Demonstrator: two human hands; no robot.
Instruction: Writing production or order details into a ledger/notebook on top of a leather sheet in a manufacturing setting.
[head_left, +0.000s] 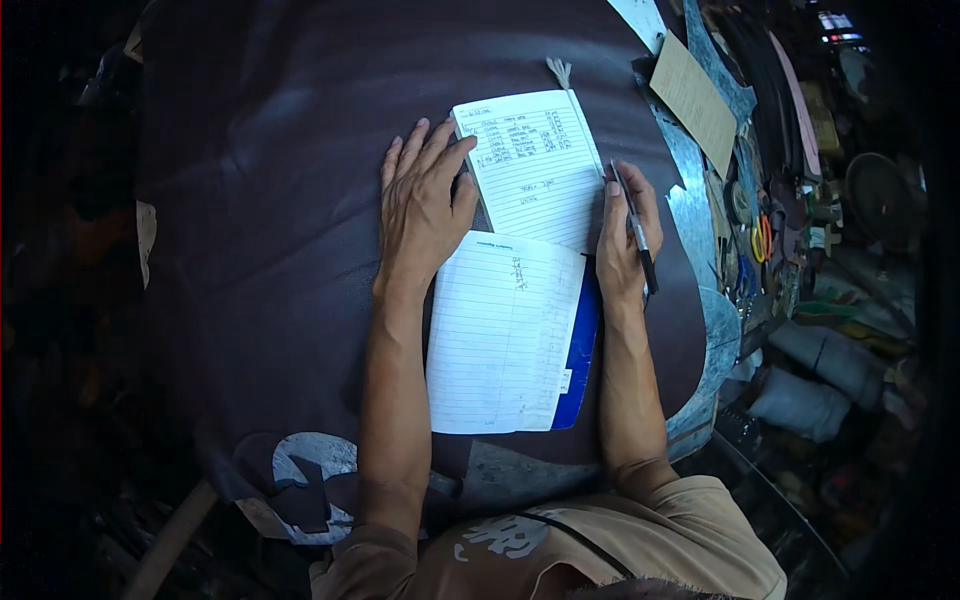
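Note:
An open lined notebook (530,215) lies in front of me, with handwriting on its far page and a mostly bare near page (475,340). Part of its blue cover (575,390) shows along the right side, and a pale ribbon with a frayed end (560,72) sticks out at the top. My left hand (425,195) rests with fingers spread at the left edge of the far page. At that page's right edge, my right hand (628,225) holds a pen (638,232) with a dark barrel, its fingers closed around it.
A large dark brown sheet of leather (270,200) covers the table under the notebook. A tan card (694,105) lies at the far right. Beyond it are several tools, including yellow-handled scissors (760,240). Leather scraps (310,470) lie at the near left.

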